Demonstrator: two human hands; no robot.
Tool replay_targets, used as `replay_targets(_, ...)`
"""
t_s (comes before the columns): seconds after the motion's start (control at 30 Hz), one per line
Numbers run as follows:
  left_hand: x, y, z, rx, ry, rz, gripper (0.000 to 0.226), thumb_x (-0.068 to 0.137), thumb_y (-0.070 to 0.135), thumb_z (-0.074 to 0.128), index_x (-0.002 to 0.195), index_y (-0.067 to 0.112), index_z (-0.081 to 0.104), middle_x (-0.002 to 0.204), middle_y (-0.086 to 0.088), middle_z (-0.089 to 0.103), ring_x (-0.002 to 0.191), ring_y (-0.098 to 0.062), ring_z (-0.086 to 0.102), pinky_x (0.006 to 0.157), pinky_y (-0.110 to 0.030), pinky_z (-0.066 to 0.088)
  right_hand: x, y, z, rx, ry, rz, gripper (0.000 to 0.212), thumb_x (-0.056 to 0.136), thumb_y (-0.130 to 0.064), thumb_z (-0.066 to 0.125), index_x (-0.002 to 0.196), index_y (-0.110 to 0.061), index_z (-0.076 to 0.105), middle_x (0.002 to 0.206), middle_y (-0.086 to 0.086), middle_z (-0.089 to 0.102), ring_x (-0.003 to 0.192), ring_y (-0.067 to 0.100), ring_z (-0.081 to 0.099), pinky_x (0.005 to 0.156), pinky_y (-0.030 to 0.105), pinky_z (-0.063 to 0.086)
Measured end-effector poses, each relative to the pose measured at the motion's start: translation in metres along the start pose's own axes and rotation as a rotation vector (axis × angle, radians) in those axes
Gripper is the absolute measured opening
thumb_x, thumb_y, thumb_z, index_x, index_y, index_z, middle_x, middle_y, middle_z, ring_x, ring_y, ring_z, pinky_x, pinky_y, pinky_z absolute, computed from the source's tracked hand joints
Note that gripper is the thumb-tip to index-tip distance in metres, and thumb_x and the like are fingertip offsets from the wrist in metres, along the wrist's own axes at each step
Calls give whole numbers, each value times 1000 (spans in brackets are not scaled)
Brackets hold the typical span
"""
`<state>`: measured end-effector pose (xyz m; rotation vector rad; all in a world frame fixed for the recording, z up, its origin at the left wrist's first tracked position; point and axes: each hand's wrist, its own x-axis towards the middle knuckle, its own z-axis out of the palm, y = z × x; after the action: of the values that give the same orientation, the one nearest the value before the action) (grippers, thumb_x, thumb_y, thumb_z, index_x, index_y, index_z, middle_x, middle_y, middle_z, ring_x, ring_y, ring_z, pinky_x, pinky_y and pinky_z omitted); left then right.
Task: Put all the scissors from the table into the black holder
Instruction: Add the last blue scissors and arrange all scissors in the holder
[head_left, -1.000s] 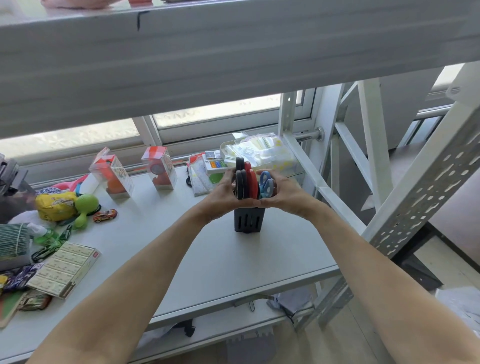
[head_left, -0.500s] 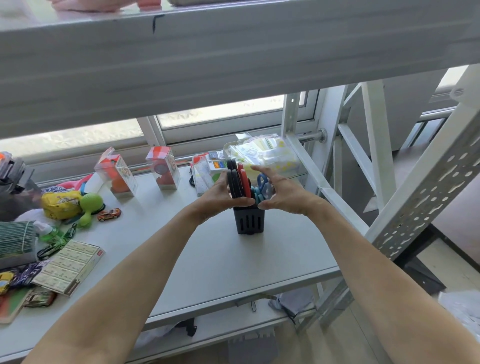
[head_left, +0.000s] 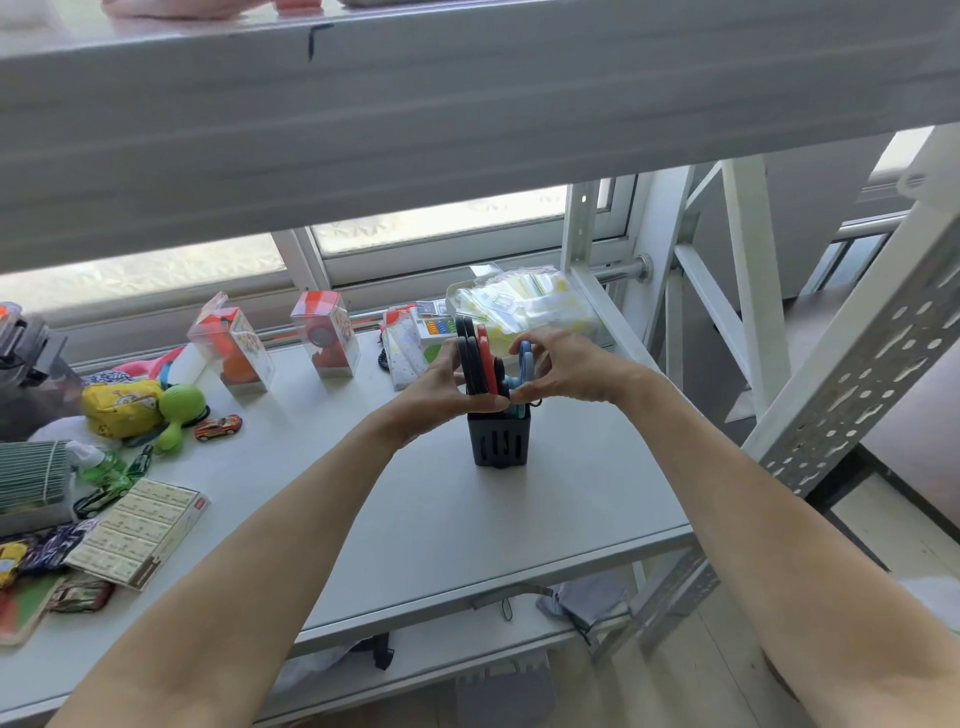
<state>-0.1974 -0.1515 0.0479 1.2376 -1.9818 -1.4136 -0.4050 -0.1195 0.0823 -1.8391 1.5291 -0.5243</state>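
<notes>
The black holder (head_left: 498, 439) stands upright on the white table (head_left: 415, 519), right of centre. Several scissors stand in it, handles up: black handles (head_left: 467, 358), a red handle (head_left: 486, 358) and blue handles (head_left: 525, 364). My left hand (head_left: 441, 389) grips the black and red handles from the left. My right hand (head_left: 566, 369) pinches the blue handles from the right. The blades are hidden inside the holder.
Toy boxes (head_left: 234, 348), a yellow pouch (head_left: 119, 408), a green toy (head_left: 179, 408), a toy car (head_left: 218, 427) and a paper pack (head_left: 140, 530) lie on the left. A clear bag (head_left: 524, 306) sits behind the holder. A shelf beam (head_left: 467, 104) hangs overhead; a frame post (head_left: 857, 353) stands right.
Both hands have stayed on the scissor handles at the holder. My right hand's fingers have shifted from spread beside the handles to pinching the blue ones.
</notes>
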Motion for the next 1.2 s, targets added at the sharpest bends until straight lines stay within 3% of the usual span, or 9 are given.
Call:
replay_targets(0.2,-1,2,1,-5,-4,4,81,78,25,81,143,19,34,131,2,57,129,-23,50,110,-45,41,-1,-7,-5,-51,-14,21,53,72,-31,84,115,-18,55,103,8,65,91,22,66,81,34,55)
replay_targets(0.4,-2,-1,0,-17,21,21,84,75,31,82,143,21,34,132,1,57,127,-22,52,107,-45,45,-7,-6,-4,-20,-24,-15,50,75,-25,81,113,-24,47,95,7,67,84,19,67,81,38,58)
replay_targets(0.63,-1,-2,3,-12,35,31,79,74,32,83,139,19,39,131,0,59,126,-23,53,107,-49,45,-16,7,18,-111,9,-26,56,76,-12,76,119,-25,43,112,7,57,98,25,61,87,40,56)
replay_targets(0.73,-1,-5,3,-11,60,32,80,76,30,82,140,21,36,133,-2,55,127,-24,51,106,-46,45,-14,7,25,-82,93,-56,51,75,-9,77,115,-21,46,104,5,59,92,23,61,74,29,56)
replay_targets(0.83,-1,-5,4,-7,74,36,79,77,28,81,140,22,34,130,2,54,127,-21,49,101,-37,45,-10,4,21,-70,177,-52,43,76,-11,77,112,-17,52,97,4,59,82,17,58,57,11,42)
replay_targets(0.9,-2,-3,6,0,73,34,77,79,24,80,140,21,33,119,14,54,123,-18,49,95,-31,43,-9,2,18,2,185,-31,41,76,-12,79,109,-14,54,95,6,59,78,18,61,57,14,47)
replay_targets(1.0,-2,-3,7,21,76,36,76,79,26,80,139,20,36,112,25,52,122,-18,49,100,-34,43,-8,0,17,56,177,11,37,78,-11,78,104,-13,52,87,4,59,68,12,63,54,17,52)
replay_targets(1.1,-2,-3,8,7,80,36,78,79,25,80,140,21,33,115,16,54,121,-17,48,96,-33,43,-5,-2,17,71,183,62,35,79,-14,78,102,-12,51,86,6,62,64,12,66,56,21,56)
replay_targets(1.2,-3,-2,9,0,81,39,76,79,26,80,139,22,34,124,6,54,123,-20,49,94,-31,41,-2,-6,17,138,169,101,35,81,-17,77,101,-6,50,83,9,62,58,14,69,48,18,54)
